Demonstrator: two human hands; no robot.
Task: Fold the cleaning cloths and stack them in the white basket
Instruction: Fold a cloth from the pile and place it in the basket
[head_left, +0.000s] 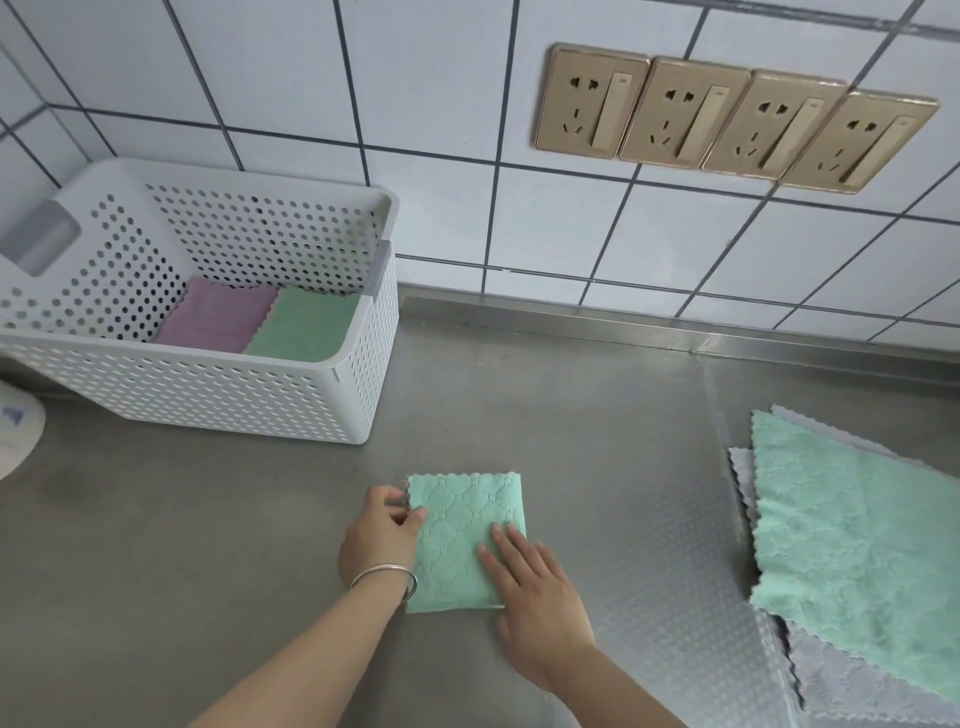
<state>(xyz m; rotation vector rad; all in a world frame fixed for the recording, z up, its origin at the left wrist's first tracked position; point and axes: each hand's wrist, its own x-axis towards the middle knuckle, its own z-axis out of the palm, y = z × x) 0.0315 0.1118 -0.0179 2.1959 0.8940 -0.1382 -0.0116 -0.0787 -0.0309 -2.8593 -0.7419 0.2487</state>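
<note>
Hands work a folded mint quilted cloth (465, 540) on the steel counter (208, 519): left hand (382, 535) pinches its edge, right hand (535, 587) presses flat-fingered. White basket (208, 395) at ten o'clock; unfolded cloths (852, 545) at three o'clock.

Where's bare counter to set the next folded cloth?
Bare steel between the basket and the folded green cloth, and behind it up to the wall. Crowded right: unfolded cloths cover that edge.

Head view, steeply down, close.
</note>
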